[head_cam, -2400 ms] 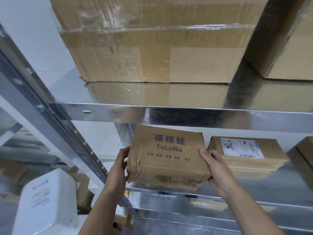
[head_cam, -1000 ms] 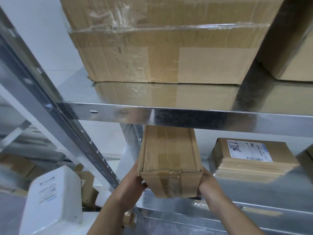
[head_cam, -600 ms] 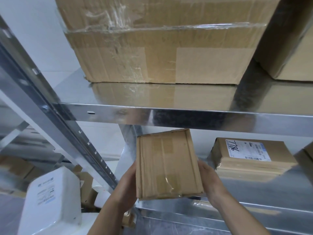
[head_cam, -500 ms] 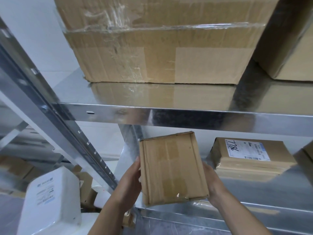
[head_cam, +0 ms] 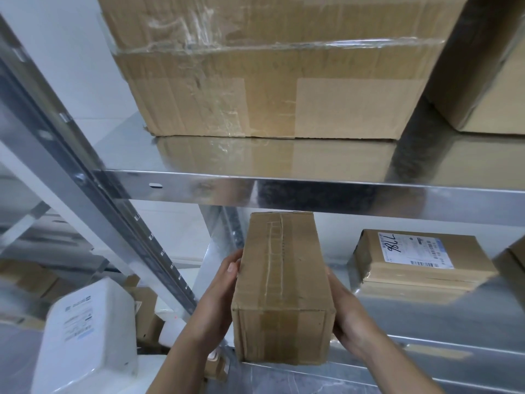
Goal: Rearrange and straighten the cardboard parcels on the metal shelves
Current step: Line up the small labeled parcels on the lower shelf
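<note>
Head view: left hand and right hand, each flattened against one long side of the taped parcel, fingers closed onto the cardboard, the parcel clamped between the two palms. Parcel: lengthwise into the lower shelf, far end under the upper shelf beam, near end at or just past the front lip; whether its base rests on the metal cannot be told. Step in hand, by judgement: seating this parcel square. Next move calls for a straight push inward, sides kept parallel to the labelled parcel. Room: open shelf between the two parcels; upright post near on the left; beam close overhead. Large carton above, untouched.
</note>
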Available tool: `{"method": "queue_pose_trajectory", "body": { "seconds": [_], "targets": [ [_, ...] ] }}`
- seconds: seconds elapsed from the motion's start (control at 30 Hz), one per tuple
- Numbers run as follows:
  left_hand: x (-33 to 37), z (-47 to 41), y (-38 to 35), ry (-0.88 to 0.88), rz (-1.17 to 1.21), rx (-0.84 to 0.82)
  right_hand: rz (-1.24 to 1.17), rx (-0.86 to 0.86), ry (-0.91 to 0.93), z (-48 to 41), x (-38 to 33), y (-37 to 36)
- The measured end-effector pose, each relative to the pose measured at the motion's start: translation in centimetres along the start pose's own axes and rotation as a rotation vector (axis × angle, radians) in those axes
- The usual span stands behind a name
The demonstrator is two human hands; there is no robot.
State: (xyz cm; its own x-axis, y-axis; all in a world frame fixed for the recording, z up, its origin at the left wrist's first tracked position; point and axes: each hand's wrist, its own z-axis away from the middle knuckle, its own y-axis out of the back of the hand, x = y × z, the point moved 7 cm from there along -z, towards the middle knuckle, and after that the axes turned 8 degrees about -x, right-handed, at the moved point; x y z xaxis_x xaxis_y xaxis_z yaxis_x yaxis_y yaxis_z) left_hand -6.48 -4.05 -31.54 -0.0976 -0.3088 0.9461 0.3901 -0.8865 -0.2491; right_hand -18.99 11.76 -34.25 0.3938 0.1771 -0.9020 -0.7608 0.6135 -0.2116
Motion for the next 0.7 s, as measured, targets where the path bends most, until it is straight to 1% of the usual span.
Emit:
{"method": "queue_pose_trajectory", "body": {
  "seconds": [0.13, 0.23, 0.33, 0.5, 0.57, 0.63, 0.7],
  "targets": [
    [-0.6, 0.3, 0.2, 0.022, 0.082, 0.007, 0.016, -0.08, 0.036, -0.2, 0.6, -0.1],
    [-1.4, 0.3, 0.7, 0.062, 0.11, 0.002, 0.004, -0.099, 0.026, -0.6, 1.5, 0.3],
    [-1.8, 0.1, 0.9, 0.059, 0.107, -0.002, 0.019, -0.107, 0.026, -0.6, 1.7, 0.5],
    [-2.3, -0.2, 1.6, 0.047, 0.134, 0.01, 0.023, -0.05, 0.016, -0.3, 0.6, 1.0],
    [-2.4, -0.4, 1.7, 0.034, 0.146, -0.013, 0.026, -0.034, 0.015, -0.1, -0.1, 1.3],
    [-2.3, -0.4, 1.6, 0.02, 0.127, -0.049, -0.01, -0.028, 0.004, 0.1, -0.9, 1.5],
    [-1.8, -0.3, 1.6, 0.009, 0.079, -0.025, -0.075, -0.014, 0.014, 0.1, -1.5, 1.8]
  ]
}}
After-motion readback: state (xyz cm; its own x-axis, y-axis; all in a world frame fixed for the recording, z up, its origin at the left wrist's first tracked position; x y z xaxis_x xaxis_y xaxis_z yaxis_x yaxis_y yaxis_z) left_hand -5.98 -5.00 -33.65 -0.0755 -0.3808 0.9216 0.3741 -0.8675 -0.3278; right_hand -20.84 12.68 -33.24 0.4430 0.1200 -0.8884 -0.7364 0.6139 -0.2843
